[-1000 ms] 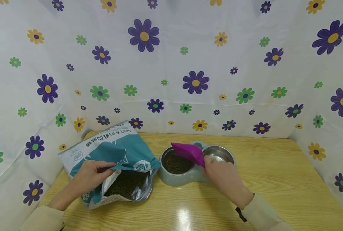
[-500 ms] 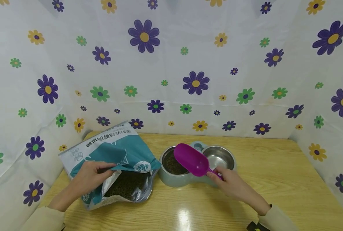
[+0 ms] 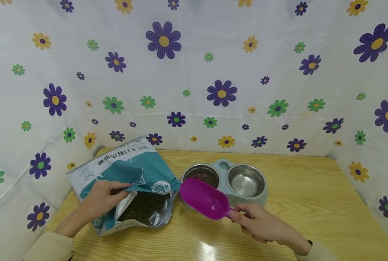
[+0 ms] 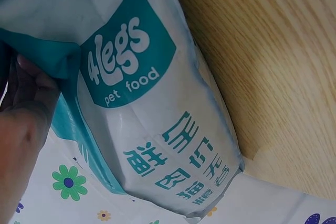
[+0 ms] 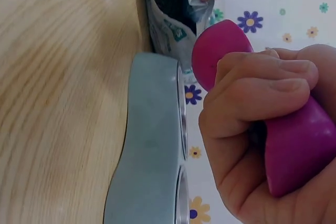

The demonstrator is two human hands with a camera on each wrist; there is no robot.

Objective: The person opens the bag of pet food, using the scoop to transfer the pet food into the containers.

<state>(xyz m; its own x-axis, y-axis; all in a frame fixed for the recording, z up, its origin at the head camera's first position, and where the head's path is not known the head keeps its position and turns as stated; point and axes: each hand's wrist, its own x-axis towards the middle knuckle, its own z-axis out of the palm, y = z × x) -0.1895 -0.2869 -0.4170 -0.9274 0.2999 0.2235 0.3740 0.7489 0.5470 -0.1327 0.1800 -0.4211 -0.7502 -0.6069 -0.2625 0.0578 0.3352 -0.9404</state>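
My left hand (image 3: 103, 199) pinches the folded-back mouth of a teal and white pet food bag (image 3: 158, 166) lying on the left. Dark brown kibble (image 3: 141, 208) shows through the bag's opening. My right hand (image 3: 257, 223) grips the handle of a magenta scoop (image 3: 205, 199), with fingers curled round it in the right wrist view. The scoop's hollow faces up and looks bare. It hangs over the near edge of the double pet bowl (image 3: 223, 175), hiding part of the left steel bowl. Some kibble (image 3: 207, 178) lies in that left bowl; the right steel bowl (image 3: 246, 181) holds none.
A light wood table (image 3: 305, 203) carries everything. Behind it and at both sides hangs a white cloth (image 3: 194, 72) with printed flowers. The bag's near corner almost meets the left side of the double bowl.
The scoop, earlier tipped over the left bowl, has turned hollow side up and moved left and nearer to me. My left hand and the bag have stayed in place.
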